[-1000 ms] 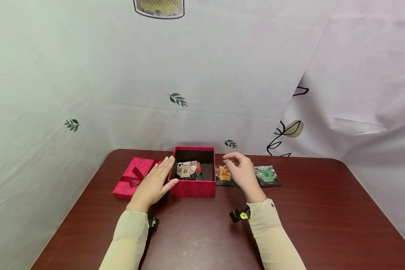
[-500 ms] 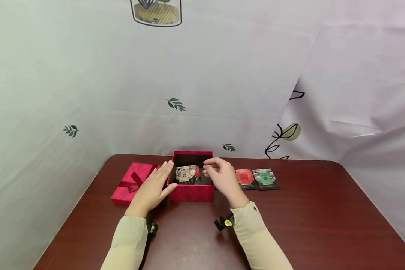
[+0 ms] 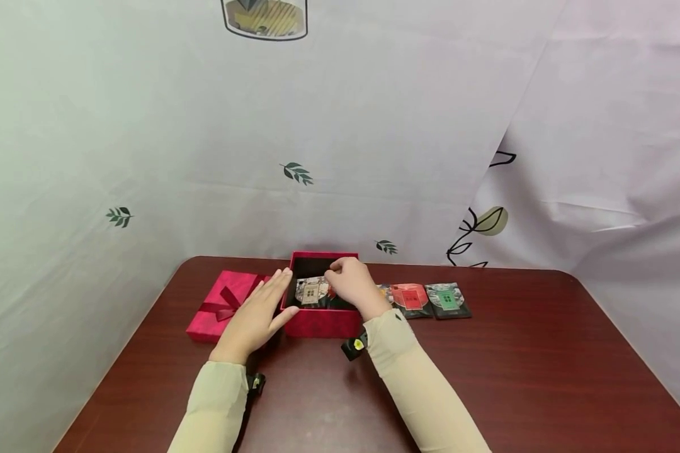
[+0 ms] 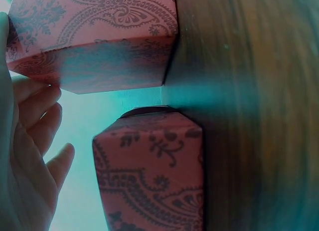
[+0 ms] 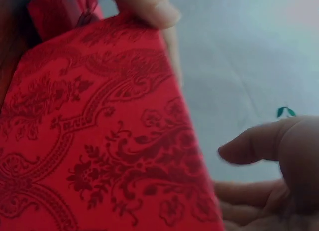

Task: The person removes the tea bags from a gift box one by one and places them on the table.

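A red patterned gift box (image 3: 323, 324) stands uncovered at the table's far side, with several flat sachets inside. The sachet with a beige label (image 3: 311, 293) shows at its left. My left hand (image 3: 254, 318) rests with straight fingers on the box's left rim; in the right wrist view its thumb (image 5: 162, 14) lies over the corner. My right hand (image 3: 354, 286) reaches over the box's right side, fingers bent down into it. In the right wrist view my right thumb (image 5: 254, 143) stands apart from the fingers, whose tips the box hides; nothing shows between them.
Left of the box lies its red lid (image 3: 221, 308) with a ribbon bow. To the right are a red-label sachet (image 3: 410, 300), a green-label sachet (image 3: 447, 300) and a partly hidden orange one (image 3: 385, 292). A patterned white cloth (image 3: 340, 207) hangs behind the table.
My right hand has moved left from above the orange-label sachet to over the box, and its fingers have dipped inside. My left hand has stayed on the rim.
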`<action>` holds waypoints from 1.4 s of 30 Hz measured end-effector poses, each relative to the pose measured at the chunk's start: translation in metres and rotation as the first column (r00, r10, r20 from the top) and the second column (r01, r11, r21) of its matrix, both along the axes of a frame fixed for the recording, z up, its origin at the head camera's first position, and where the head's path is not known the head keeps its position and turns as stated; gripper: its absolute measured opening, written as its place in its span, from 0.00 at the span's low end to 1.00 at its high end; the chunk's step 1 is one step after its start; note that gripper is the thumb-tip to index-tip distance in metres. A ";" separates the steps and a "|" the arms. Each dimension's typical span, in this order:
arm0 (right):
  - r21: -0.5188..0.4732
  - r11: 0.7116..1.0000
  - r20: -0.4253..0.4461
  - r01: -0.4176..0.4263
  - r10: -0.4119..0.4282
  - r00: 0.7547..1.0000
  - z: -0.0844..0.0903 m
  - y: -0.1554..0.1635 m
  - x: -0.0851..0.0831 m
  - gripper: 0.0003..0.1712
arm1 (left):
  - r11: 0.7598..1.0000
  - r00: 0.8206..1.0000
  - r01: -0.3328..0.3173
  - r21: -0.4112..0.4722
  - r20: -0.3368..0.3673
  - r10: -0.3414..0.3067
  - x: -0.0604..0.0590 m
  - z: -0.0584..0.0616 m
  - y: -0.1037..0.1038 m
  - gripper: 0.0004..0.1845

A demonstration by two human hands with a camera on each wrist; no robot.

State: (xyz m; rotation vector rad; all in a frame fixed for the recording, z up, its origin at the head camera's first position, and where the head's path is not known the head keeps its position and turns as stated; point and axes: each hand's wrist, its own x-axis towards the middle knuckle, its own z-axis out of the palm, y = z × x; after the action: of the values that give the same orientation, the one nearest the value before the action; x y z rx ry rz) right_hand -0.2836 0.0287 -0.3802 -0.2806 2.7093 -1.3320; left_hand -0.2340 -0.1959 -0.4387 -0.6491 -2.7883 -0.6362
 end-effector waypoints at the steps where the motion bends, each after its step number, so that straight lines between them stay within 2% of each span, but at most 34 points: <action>1: 0.026 1.000 0.001 0.005 -0.005 1.000 -0.001 -0.002 -0.002 0.21 | 1.000 1.000 0.001 0.000 -0.004 -0.001 0.000 0.000 0.000 0.41; 7: 0.106 0.994 0.020 0.010 -0.012 1.000 -0.005 -0.015 -0.009 0.15 | 1.000 1.000 -0.004 -0.003 -0.019 0.004 0.000 0.000 -0.001 0.41; 13: 0.116 0.993 0.063 0.017 -0.024 0.998 -0.016 -0.023 -0.009 0.29 | 1.000 1.000 0.003 -0.005 -0.020 -0.003 -0.003 -0.001 0.000 0.41; 21: 0.074 0.996 0.040 0.053 -0.056 0.998 -0.022 -0.022 -0.011 0.30 | 1.000 0.999 0.016 0.006 -0.039 -0.016 -0.004 -0.002 0.001 0.41; 24: 0.067 0.996 0.025 0.059 -0.061 0.998 -0.023 -0.022 -0.012 0.27 | 1.000 0.999 0.019 0.008 -0.040 -0.019 -0.004 -0.003 0.001 0.41; 29: 0.073 0.995 -0.014 0.071 -0.070 0.997 -0.025 -0.022 -0.014 0.07 | 1.000 1.000 0.018 0.006 -0.023 -0.018 -0.004 -0.003 0.001 0.41; 30: 0.073 0.995 -0.016 0.074 -0.073 0.997 -0.026 -0.022 -0.014 0.07 | 1.000 1.000 0.017 0.004 -0.019 -0.017 -0.004 -0.003 0.001 0.41; 35: 0.070 0.994 0.015 0.084 -0.085 0.996 -0.025 -0.022 -0.015 0.21 | 1.000 1.000 0.010 -0.005 -0.006 -0.010 -0.005 -0.003 0.001 0.41; 42: 0.050 0.997 0.066 0.057 -0.061 0.996 -0.025 -0.025 -0.015 0.25 | 1.000 1.000 0.008 -0.004 -0.001 -0.008 -0.004 -0.004 -0.001 0.41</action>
State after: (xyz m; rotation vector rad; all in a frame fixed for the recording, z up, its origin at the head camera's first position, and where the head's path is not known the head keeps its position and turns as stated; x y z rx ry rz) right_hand -0.2982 0.0040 -0.4050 -0.1495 2.7088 -1.2646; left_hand -0.2375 -0.1969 -0.4425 -0.6619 -2.7884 -0.6315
